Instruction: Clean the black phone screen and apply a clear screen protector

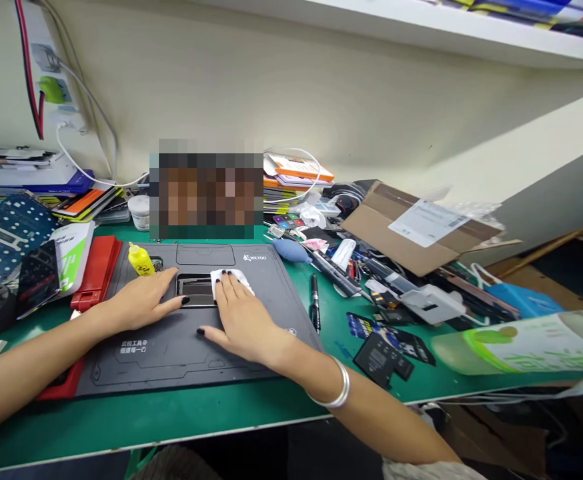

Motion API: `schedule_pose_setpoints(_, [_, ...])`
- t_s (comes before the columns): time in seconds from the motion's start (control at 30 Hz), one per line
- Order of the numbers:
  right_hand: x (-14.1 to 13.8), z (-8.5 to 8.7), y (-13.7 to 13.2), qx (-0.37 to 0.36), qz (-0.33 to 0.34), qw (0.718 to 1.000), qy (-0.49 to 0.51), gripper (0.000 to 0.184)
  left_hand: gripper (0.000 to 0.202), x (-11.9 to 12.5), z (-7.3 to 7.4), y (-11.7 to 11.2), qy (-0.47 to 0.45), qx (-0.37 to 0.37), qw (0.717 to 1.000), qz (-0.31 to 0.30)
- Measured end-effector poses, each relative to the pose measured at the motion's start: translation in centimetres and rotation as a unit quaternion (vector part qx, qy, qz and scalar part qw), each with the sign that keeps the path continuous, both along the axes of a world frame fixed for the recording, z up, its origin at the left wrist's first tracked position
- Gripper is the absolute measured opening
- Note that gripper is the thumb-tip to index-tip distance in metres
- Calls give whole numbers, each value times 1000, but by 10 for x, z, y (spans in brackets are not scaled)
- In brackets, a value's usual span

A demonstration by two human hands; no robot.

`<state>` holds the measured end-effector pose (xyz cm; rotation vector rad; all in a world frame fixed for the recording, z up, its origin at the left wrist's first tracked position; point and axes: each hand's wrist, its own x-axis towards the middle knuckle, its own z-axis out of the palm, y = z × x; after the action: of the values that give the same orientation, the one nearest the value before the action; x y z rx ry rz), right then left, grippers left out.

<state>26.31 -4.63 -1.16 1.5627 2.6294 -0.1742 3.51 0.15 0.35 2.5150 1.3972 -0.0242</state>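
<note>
A dark phone (195, 291) lies on a grey work mat (181, 347) on the green bench. My left hand (144, 299) rests flat on the mat at the phone's left edge, fingers stretched out and touching it. My right hand (241, 319) presses a white wipe (220, 278) onto the phone's right part, fingers flat on the cloth. A silver bangle (339, 390) sits on my right wrist.
A small yellow bottle (140, 260) stands at the mat's top left beside a red case (97, 272). A black pen (315, 301) lies right of the mat. Cardboard box (396, 233), tools, black parts (381, 360) and a green-labelled bottle (521, 343) crowd the right side.
</note>
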Motion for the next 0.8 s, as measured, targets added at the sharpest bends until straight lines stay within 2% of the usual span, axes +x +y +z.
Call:
schedule_pose_setpoints(0.1, [-4, -5, -8, 7, 99, 995, 23, 100, 65, -2, -3, 0, -10, 9, 1000, -7])
schedule_pose_setpoints(0.2, [-1, -7, -4, 30, 150, 987, 57, 85, 65, -3, -5, 1, -21, 17, 1000, -11])
schedule_pose_setpoints(0.3, [8, -8, 12, 53, 140, 984, 92, 69, 63, -3, -5, 2, -25, 14, 1000, -11])
schedule_pose_setpoints(0.47, [20, -6, 30, 41, 89, 993, 70, 68, 60, -2, -3, 2, -37, 7, 999, -15])
schedule_pose_setpoints(0.6, [15, -7, 21, 53, 70, 995, 39, 76, 60, -4, -5, 2, -48, 7, 999, -17])
schedule_pose_setpoints(0.7, [9, -6, 12, 63, 97, 993, 25, 82, 61, -5, -7, 3, -58, 8, 998, -16])
schedule_pose_setpoints(0.8, [8, -2, 8, 64, 119, 990, 30, 71, 62, -5, -7, 4, -62, 4, 998, -13])
